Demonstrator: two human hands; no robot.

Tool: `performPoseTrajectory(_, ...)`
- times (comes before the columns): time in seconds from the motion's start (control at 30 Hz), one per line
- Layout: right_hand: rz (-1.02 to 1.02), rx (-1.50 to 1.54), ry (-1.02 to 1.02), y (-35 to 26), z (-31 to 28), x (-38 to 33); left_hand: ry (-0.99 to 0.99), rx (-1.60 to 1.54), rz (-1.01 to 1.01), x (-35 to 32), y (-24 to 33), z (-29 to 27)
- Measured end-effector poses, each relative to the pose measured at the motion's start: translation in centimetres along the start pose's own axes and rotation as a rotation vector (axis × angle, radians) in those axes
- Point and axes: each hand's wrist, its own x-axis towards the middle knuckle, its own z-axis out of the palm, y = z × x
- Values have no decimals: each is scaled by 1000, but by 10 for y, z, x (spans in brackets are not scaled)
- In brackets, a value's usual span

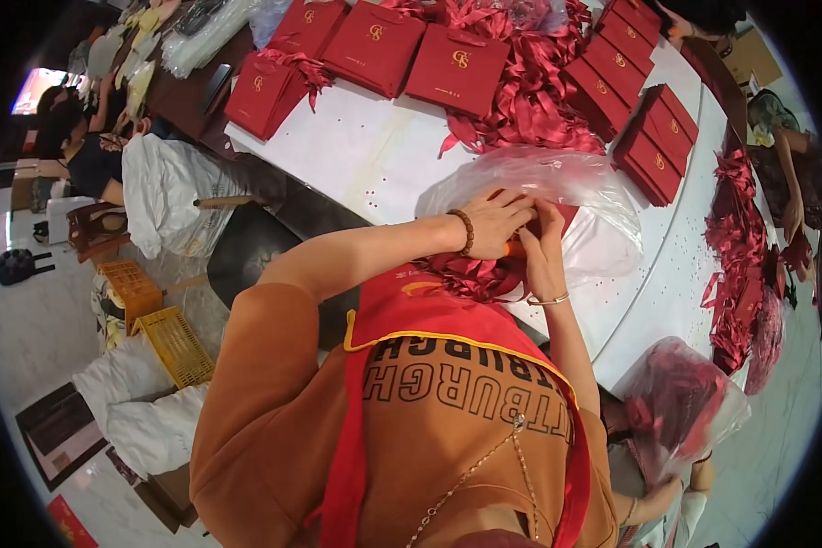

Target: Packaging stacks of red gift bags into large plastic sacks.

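My left hand (498, 224), with a beaded bracelet, and my right hand (546, 251), with a bangle, meet at the table's near edge. Their fingers are bent together around something mostly hidden. A small orange thing (515, 247) shows between them; I cannot tell its kind. Just behind my right fingers is a bit of flat red material (566, 216). Below the hands, a bunch of red ribbons (470, 276) lies against my red apron (447, 315). A clear plastic bag (603, 196) spreads out on the table beyond both hands.
Red paper bags (374, 46) stand at the back of the white table (338, 155), with a heap of red ribbons (530, 100) beside them. Red bags (658, 146) are stacked at right. Another person's arm (653, 502) is near a filled plastic bag (680, 402). Yellow crates (173, 347) sit at left.
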Motion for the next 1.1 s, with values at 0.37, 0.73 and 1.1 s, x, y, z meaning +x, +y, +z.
performPoseTrajectory(0.37,37,-211,16,-8,1,4,57,-555,255,9,-27,-48)
performPoseTrajectory(0.73,-85,-479,43,-1,4,0,734,-167,-979,29,-192,-55)
performPoseTrajectory(1.1,-192,-565,64,-1,7,-1,554,-546,-1073,50,-219,-62)
